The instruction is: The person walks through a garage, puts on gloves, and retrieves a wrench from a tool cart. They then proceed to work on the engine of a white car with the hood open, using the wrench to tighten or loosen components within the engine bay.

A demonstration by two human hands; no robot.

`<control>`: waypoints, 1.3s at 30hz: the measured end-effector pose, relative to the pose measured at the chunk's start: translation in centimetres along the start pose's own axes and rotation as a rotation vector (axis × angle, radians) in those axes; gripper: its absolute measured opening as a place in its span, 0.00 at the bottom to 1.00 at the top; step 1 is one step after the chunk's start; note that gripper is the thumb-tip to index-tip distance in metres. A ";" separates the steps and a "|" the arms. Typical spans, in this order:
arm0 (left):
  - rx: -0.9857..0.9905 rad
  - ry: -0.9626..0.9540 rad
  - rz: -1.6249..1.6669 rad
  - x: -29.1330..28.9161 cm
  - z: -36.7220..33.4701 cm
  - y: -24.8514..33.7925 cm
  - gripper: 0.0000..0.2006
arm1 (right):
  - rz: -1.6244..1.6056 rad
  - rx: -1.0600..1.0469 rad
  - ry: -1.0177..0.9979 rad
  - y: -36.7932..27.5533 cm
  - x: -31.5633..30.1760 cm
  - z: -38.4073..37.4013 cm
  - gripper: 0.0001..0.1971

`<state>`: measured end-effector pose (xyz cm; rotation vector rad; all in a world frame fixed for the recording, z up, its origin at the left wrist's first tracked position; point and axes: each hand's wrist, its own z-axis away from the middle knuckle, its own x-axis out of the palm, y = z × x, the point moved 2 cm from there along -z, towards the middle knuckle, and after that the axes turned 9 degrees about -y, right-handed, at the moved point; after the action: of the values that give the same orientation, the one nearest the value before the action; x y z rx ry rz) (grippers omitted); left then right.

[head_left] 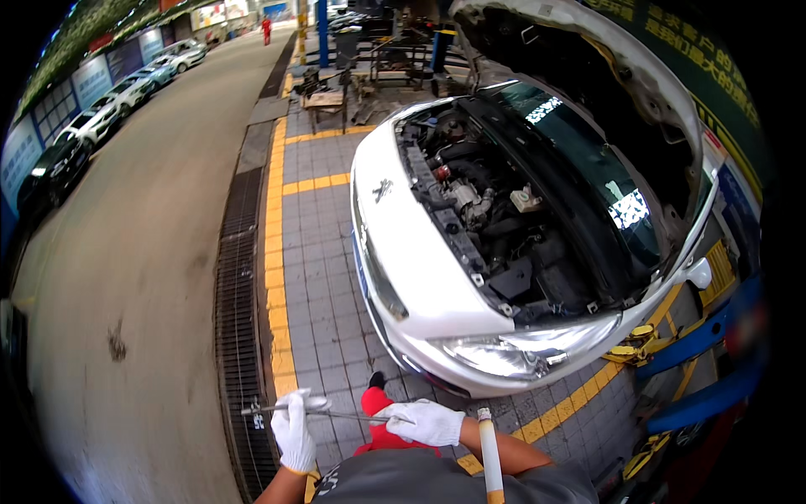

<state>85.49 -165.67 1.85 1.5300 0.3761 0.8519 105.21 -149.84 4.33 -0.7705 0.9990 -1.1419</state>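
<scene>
A thin grey metal rod [348, 415] runs level between my two hands, in front of my body. My left hand [294, 437], in a white work glove, is closed around it near its left end, which sticks out past the fingers. My right hand [428, 422], gloved the same way, grips the other end and hides its tip. Just ahead stands a white car [420, 286] with its hood [588, 25] raised. Its engine bay [478, 193] lies exposed, and neither hand touches the car.
A cigarette [489, 458] juts up close to the camera. Left of me runs a metal floor grate [238, 336] beside a yellow line [275, 252]. Blue lift arms [688, 340] stand at the right. Behind are a small workbench [326, 101], parked cars [126, 94] and a distant person in red [267, 30].
</scene>
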 end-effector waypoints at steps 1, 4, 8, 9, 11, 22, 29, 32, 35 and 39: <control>0.015 -0.021 -0.016 -0.4 -2.7 -0.4 0.16 | 0.037 -0.009 0.016 0.1 -2.4 -2.2 0.17; -0.089 -0.009 0.168 -0.7 -11.6 -0.9 0.17 | -0.138 -0.008 -0.034 -0.7 -9.5 -8.1 0.18; -0.305 0.038 0.614 1.8 -23.1 2.4 0.20 | 0.013 -0.099 -0.006 -7.9 -20.8 -13.1 0.19; -0.323 0.018 0.670 2.2 -25.8 2.8 0.20 | 0.010 -0.060 -0.011 -9.3 -23.2 -13.9 0.19; -0.346 -0.123 0.791 4.5 -30.1 5.0 0.21 | 0.007 0.025 -0.019 -11.1 -27.6 -15.8 0.20; -0.453 -0.623 0.696 4.0 -57.0 2.4 0.16 | -0.415 -0.032 1.445 -7.5 -52.0 -17.4 0.17; -0.566 -0.811 0.572 4.8 -73.3 4.8 0.15 | -0.184 0.336 1.840 1.8 -62.9 -15.6 0.15; -0.593 -0.906 0.491 5.3 -78.5 4.1 0.15 | -0.151 0.458 1.900 6.1 -67.5 -16.6 0.14; -0.647 -0.949 0.488 6.7 -83.0 2.5 0.16 | -0.160 0.555 1.944 11.6 -72.7 -17.5 0.14; -0.693 -0.979 0.374 10.8 -90.7 2.5 0.17 | -0.385 0.569 2.033 18.2 -80.8 -18.1 0.14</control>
<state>28.61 -94.17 2.18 1.1783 -0.8597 0.3462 86.89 -67.10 0.43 1.1097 1.9132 -2.3775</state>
